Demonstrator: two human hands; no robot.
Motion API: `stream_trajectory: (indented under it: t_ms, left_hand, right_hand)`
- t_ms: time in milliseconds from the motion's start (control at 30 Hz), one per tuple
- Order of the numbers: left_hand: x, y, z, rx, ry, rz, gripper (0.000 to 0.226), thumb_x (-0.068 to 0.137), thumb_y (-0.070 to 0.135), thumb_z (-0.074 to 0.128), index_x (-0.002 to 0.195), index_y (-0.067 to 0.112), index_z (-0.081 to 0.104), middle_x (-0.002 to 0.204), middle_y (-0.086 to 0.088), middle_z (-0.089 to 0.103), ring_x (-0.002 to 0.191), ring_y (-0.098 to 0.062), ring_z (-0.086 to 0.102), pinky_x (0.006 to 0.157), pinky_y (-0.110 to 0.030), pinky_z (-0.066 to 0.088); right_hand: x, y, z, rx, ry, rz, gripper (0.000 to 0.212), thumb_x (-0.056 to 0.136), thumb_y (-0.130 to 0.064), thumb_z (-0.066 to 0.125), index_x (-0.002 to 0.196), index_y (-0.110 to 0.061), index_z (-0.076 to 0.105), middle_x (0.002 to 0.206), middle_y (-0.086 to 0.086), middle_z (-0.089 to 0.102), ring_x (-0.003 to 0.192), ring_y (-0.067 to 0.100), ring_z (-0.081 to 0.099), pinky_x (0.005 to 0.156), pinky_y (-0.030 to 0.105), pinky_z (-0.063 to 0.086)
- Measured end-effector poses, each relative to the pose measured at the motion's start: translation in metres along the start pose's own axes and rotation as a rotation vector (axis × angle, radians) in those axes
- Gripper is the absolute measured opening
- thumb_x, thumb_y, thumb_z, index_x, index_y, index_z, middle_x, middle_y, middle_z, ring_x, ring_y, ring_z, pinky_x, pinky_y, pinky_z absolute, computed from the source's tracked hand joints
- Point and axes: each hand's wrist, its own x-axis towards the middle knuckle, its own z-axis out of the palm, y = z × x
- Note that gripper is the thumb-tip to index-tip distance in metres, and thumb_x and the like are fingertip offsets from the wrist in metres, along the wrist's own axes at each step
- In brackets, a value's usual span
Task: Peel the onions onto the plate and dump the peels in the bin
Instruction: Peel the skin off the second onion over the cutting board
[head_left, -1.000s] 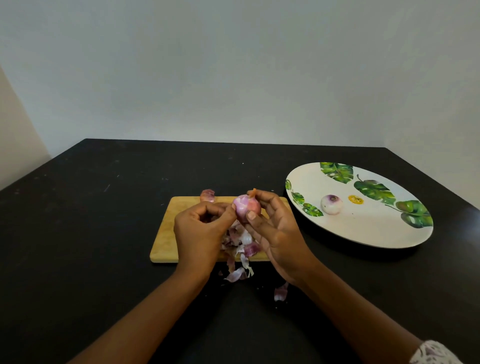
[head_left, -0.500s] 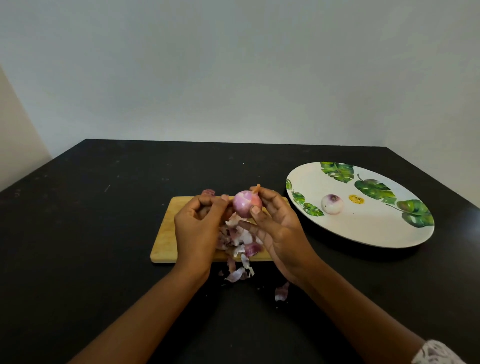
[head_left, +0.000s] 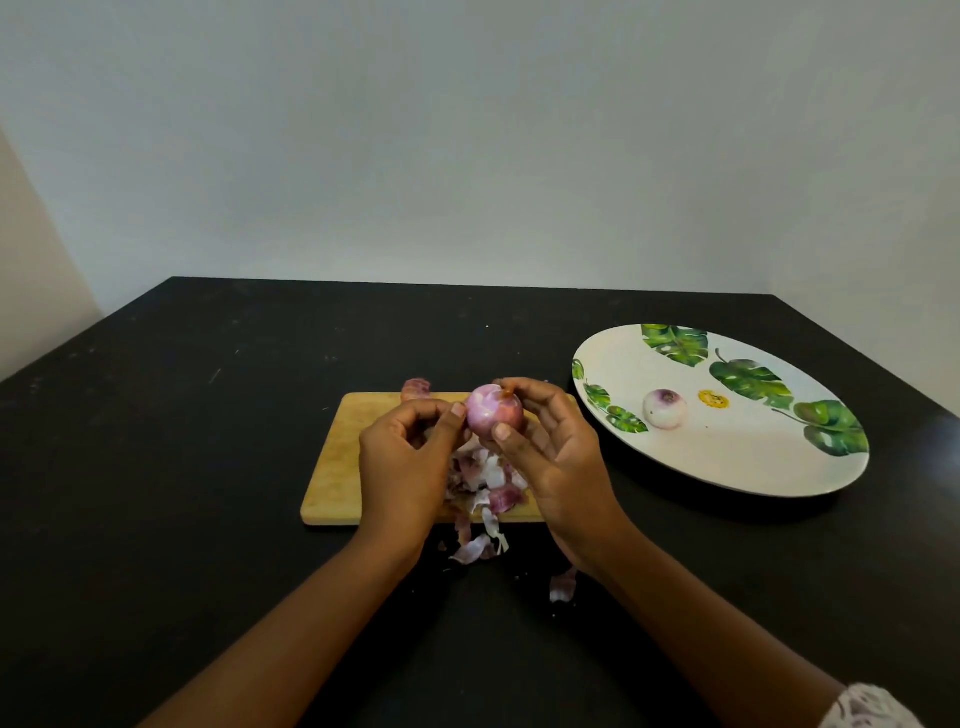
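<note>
Pink onion (head_left: 493, 415) unmoved in right hand (head_left: 561, 457); left hand (head_left: 405, 467) thumb touches again.

- Table (head_left: 208, 467) runs back to a wall; everything noted sits on its middle and right.
- Cutting board (head_left: 337, 467) at table centre, long side toward the person.
- Plate (head_left: 727, 457) to the right of the board, its left rim just beside the board's far right corner.
- Second onion (head_left: 665, 409) lies on the plate, left of its middle.
- Third onion (head_left: 416, 388) at the board's far edge, behind the left hand (head_left: 402, 467).
- Onion (head_left: 493, 413) held above the board's far half, between both hands. The right hand (head_left: 561, 457) is on its right and near side, the left hand's thumb tip at its left side.
- Peel pile (head_left: 485, 475) on the board below the onion, between the hands, spilling over the near edge onto the table.
- Stray peel (head_left: 562, 587) on the table, nearer the person, under the right wrist.
</note>
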Motion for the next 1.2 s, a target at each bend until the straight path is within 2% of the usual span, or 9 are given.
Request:
stream_trajectory:
  t_ms: [200,267,367,500,633,733,900,1067,1200]
  left_hand:
    - [0.001,-0.004,-0.002,0.013,0.041,0.012,0.007,0.084,0.006,0.065,0.077,0.007,0.064,0.075,-0.003,0.067,0.070,-0.011,0.065,0.065,-0.022,0.055]
    - [0.002,-0.004,-0.003,-0.021,0.047,0.012,0.006,0.082,0.001,0.066,0.081,0.006,0.063,0.077,-0.002,0.067,0.070,-0.008,0.065,0.065,-0.021,0.055]
    - [0.002,-0.003,-0.003,-0.054,0.021,0.036,0.022,0.080,-0.009,0.061,0.091,0.009,0.063,0.085,0.002,0.069,0.080,-0.005,0.067,0.070,-0.019,0.055]
    - [0.001,-0.001,-0.004,0.049,0.003,0.163,0.032,0.085,-0.007,0.055,0.085,0.022,0.069,0.084,0.016,0.068,0.087,0.003,0.063,0.070,-0.007,0.047]
    - [0.000,0.005,-0.005,0.042,-0.079,0.260,0.020,0.086,0.013,0.063,0.104,0.023,0.065,0.101,0.012,0.066,0.094,0.004,0.061,0.070,-0.007,0.046]
    - [0.002,0.003,-0.007,0.104,-0.137,0.330,0.020,0.083,0.014,0.066,0.102,0.021,0.068,0.100,0.010,0.067,0.094,0.002,0.062,0.075,-0.009,0.047]
    - [0.005,-0.001,-0.008,0.050,-0.101,0.334,0.019,0.078,0.004,0.071,0.095,0.013,0.072,0.091,0.009,0.071,0.087,0.000,0.066,0.075,-0.010,0.048]
    - [0.009,-0.005,-0.009,0.126,-0.093,0.404,0.017,0.078,0.004,0.071,0.090,0.015,0.072,0.087,0.011,0.070,0.084,0.000,0.066,0.074,-0.010,0.048]
    - [0.008,-0.007,-0.009,0.201,-0.068,0.437,0.011,0.081,0.006,0.070,0.088,0.014,0.071,0.086,0.012,0.068,0.085,0.002,0.064,0.072,-0.008,0.047]
  right_hand:
    - [0.000,-0.002,0.002,0.095,-0.025,0.060,0.035,0.090,-0.001,0.060,0.122,-0.014,0.054,0.126,0.004,0.060,0.117,0.021,0.060,0.095,0.040,0.053]
    - [0.000,-0.006,0.003,0.236,-0.038,0.121,0.033,0.091,0.003,0.056,0.119,-0.014,0.055,0.124,0.004,0.060,0.115,0.023,0.063,0.092,0.038,0.054]
    - [0.001,-0.013,0.001,0.478,-0.065,0.238,0.034,0.092,0.009,0.047,0.117,-0.012,0.058,0.119,0.008,0.062,0.106,0.026,0.067,0.087,0.034,0.056]
    - [0.003,-0.016,0.000,0.576,-0.064,0.301,0.034,0.092,0.010,0.044,0.116,-0.007,0.060,0.122,0.016,0.060,0.104,0.032,0.068,0.085,0.035,0.058]
    - [0.004,-0.017,-0.002,0.568,-0.055,0.329,0.034,0.092,0.008,0.044,0.119,-0.007,0.059,0.126,0.020,0.059,0.103,0.028,0.069,0.082,0.034,0.058]
    - [0.005,-0.018,-0.002,0.560,-0.057,0.333,0.033,0.093,0.007,0.043,0.117,-0.007,0.060,0.125,0.022,0.060,0.101,0.027,0.069,0.082,0.035,0.058]
    - [0.005,-0.018,-0.003,0.505,-0.075,0.308,0.032,0.093,0.009,0.043,0.112,-0.008,0.062,0.124,0.020,0.060,0.098,0.026,0.070,0.084,0.036,0.058]
    - [0.004,-0.012,-0.005,0.320,-0.066,0.217,0.031,0.093,0.008,0.048,0.111,-0.012,0.063,0.121,0.014,0.063,0.102,0.026,0.069,0.083,0.034,0.056]
    - [0.004,-0.007,-0.006,0.078,-0.046,0.105,0.031,0.092,0.002,0.056,0.111,-0.021,0.066,0.118,0.003,0.066,0.111,0.026,0.064,0.093,0.044,0.054]
